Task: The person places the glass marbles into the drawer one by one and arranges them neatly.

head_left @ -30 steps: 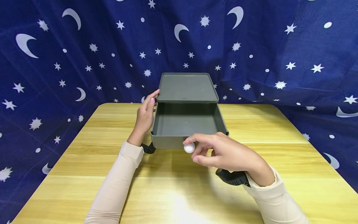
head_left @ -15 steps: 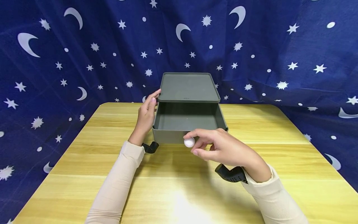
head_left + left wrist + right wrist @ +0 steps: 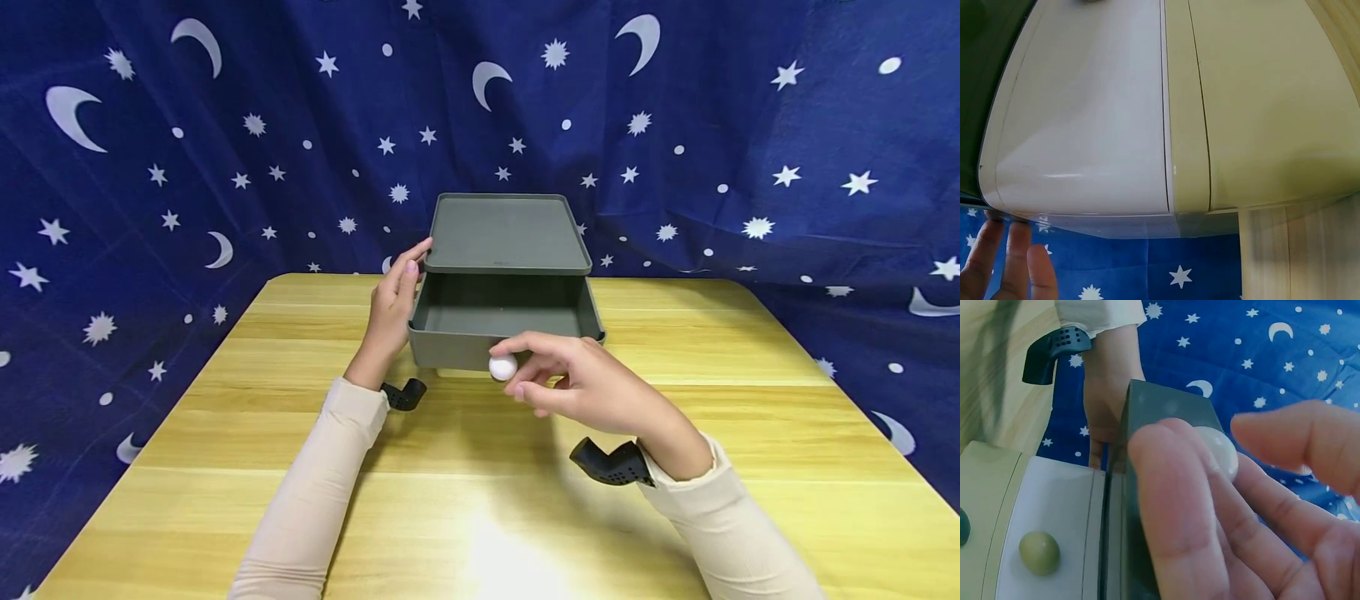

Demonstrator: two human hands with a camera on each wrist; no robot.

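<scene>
A small drawer unit has a dark grey-green top [image 3: 510, 233]. Below that top, the matching drawer [image 3: 446, 348] stands partly pulled out, its bare floor showing. My right hand [image 3: 588, 379] is at the drawer's front, with the index fingertip bent over its round white knob [image 3: 502, 367]. In the right wrist view, the same knob [image 3: 1221, 453] sits among the fingers. My left hand [image 3: 392, 304] lies along the unit's left side, fingers extended. Its fingertips touch the edge at the lower left of the left wrist view.
Under the green drawer are a white drawer [image 3: 1085, 112] and a pale yellow one [image 3: 1279, 106]. The white drawer has an olive-green knob [image 3: 1039, 553]. A wooden table [image 3: 480, 492] carries the unit, with a blue star-and-moon curtain [image 3: 300, 100] behind.
The green drawer has slid inward, away from me, a little way. My right hand has moved forward with its knob. My left hand has stayed at the unit's side.
</scene>
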